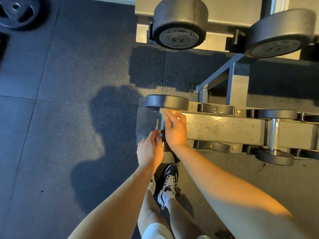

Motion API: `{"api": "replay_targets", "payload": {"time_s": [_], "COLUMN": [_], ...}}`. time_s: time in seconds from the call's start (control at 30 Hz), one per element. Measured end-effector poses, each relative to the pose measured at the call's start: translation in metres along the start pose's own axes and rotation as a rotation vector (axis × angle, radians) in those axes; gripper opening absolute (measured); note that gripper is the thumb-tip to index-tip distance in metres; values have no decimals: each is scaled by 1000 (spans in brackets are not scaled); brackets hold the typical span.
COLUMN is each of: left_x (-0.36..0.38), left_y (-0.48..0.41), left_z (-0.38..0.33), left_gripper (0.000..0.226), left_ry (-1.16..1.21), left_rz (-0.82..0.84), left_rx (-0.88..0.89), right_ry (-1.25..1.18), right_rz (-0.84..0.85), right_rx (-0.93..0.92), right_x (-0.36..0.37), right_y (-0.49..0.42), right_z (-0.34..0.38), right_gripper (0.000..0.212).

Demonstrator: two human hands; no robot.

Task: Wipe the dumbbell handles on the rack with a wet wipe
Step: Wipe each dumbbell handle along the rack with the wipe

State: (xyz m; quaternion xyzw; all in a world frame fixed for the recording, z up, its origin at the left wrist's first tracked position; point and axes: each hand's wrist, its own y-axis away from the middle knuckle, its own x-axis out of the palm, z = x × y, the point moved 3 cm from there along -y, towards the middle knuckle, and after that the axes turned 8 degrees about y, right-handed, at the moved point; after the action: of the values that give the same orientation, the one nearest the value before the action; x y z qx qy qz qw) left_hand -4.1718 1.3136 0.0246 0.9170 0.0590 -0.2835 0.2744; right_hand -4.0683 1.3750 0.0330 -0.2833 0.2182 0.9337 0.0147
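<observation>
The right hand (176, 130) pinches the wipe (165, 114) against the far end of the handle, just under the far head of the leftmost dumbbell (167, 101) on the lower rack (224, 128). The left hand (150, 149) curls at the dumbbell's near end; I cannot tell whether it grips.

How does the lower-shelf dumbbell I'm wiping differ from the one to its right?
On the left dumbbell, the handle is mostly hidden under the right hand and wet wipe; on the right dumbbell, the chrome handle is bare. The left dumbbell's far head looks wider than the right dumbbell's. Both lie across the lower shelf with dark heads.
</observation>
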Motion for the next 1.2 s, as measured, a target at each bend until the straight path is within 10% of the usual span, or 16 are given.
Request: {"api": "replay_targets", "payload": {"time_s": [0.4, 0.7, 1.07, 1.2], "left_x": [-2, -6, -13, -23], "left_y": [1, 5, 39, 59], "left_z": [2, 12, 10, 17], "left_gripper": [32, 40, 42, 37], "left_ry": [155, 305, 382, 368], "left_rz": [26, -2, 45, 60], "left_rx": [-42, -14, -47, -23], "right_ry": [231, 18, 494, 223], "right_rz": [307, 255, 376, 187], "right_rx": [64, 46, 162, 67], "right_x": [2, -15, -11, -37], "right_y": [38, 12, 49, 62], "right_z": [-35, 8, -11, 5], "right_gripper": [30, 35, 29, 30]}}
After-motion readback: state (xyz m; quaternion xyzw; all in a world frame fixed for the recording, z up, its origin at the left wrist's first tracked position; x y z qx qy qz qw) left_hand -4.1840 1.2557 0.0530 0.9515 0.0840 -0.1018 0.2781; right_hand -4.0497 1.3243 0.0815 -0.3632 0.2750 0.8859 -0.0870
